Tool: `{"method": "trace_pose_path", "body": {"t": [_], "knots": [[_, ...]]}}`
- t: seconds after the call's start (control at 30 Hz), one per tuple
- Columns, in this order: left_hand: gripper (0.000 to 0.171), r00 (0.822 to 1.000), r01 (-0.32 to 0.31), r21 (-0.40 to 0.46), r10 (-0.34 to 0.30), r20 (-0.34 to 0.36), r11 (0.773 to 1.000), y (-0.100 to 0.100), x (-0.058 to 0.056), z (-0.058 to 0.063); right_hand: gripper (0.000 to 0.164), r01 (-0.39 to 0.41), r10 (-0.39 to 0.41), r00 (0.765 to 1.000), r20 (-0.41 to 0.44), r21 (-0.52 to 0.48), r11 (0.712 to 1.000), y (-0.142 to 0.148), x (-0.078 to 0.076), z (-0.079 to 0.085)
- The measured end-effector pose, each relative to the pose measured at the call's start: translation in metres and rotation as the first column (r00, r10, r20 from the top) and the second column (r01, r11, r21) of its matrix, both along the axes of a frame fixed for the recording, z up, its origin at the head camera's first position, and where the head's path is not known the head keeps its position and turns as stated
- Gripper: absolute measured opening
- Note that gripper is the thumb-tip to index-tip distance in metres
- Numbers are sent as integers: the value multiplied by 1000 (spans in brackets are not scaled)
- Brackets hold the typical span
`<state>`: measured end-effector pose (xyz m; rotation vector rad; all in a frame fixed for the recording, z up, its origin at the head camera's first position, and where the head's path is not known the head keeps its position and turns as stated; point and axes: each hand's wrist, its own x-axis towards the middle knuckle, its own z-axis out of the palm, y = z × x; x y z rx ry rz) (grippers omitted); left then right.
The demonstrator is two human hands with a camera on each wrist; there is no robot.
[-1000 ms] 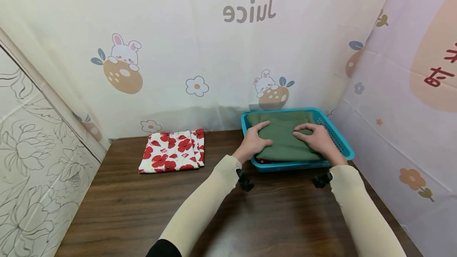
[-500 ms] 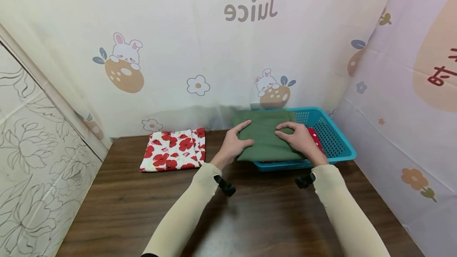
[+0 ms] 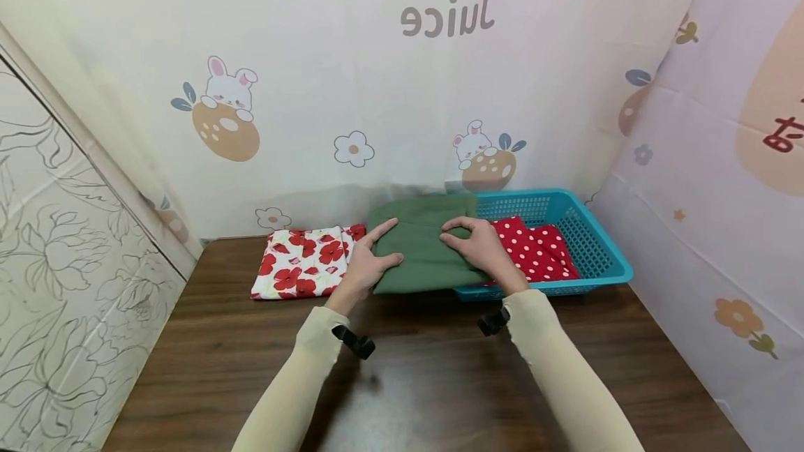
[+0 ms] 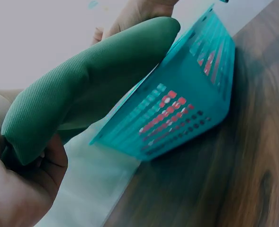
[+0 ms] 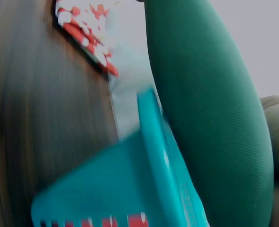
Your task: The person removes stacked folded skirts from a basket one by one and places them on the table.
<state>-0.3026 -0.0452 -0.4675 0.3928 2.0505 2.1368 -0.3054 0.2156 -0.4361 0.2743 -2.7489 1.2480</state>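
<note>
One tabletop (image 3: pixel 427 382), dark wood grain; pale printed drapes (image 3: pixel 308 40) behind. One cloth (image 3: pixel 419 246), plain green, folded, gripped by both hands (image 3: pixel 366 265) (image 3: pixel 481 246).

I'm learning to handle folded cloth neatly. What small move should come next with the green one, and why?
Probably ease the green cloth a little farther left, kept level: it has come left from over the basket, yet its right side overlaps the basket in the head view, while the left hand and right hand both hold it.
</note>
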Motion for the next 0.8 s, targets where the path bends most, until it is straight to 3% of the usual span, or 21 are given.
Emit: {"method": "trace_pose_path", "body": {"t": [0.33,0.53,0.8], "knots": [[68,995,-98,-31,97,-28,995,-54,-1,2,23,-27,25,998,-49,-37,999,-61,-4,1],[70,992,-122,-71,120,-36,990,-82,0,-1,22,-18,14,995,-96,-35,999,-90,-5,-9],[70,988,-150,-153,144,-50,977,-101,3,-15,21,2,-6,998,-64,-53,999,-113,-5,-29]]}}
